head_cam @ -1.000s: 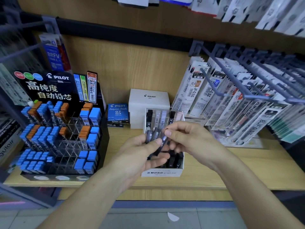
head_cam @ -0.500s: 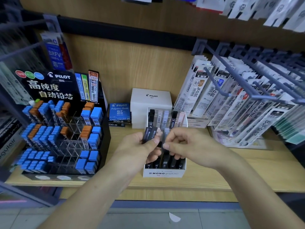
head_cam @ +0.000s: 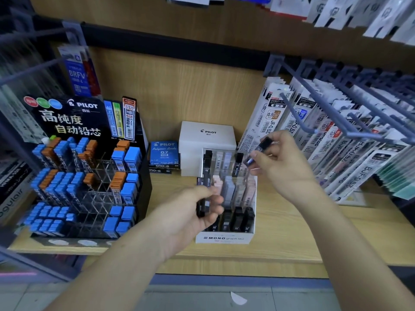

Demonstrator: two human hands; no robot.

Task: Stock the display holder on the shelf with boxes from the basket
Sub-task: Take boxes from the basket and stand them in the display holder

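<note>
We see the MONO display holder (head_cam: 224, 239) centre frame on the wooden shelf (head_cam: 292, 234), its rows partly filled with dark and pale boxes. The right hand (head_cam: 284, 168) pinches 1 dark box (head_cam: 264, 145) above the holder's upper-right corner. The left hand (head_cam: 190, 213) grips a stack of dark boxes (head_cam: 203, 204) at the holder's left edge. A black PILOT rack (head_cam: 85, 176) stands at left, a white PILOT box (head_cam: 206, 136) behind, hanging refill packs (head_cam: 336, 142) at right.

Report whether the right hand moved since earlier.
Yes. The right hand moved up and right, past the rear corner of the white cardboard MONO holder.
</note>
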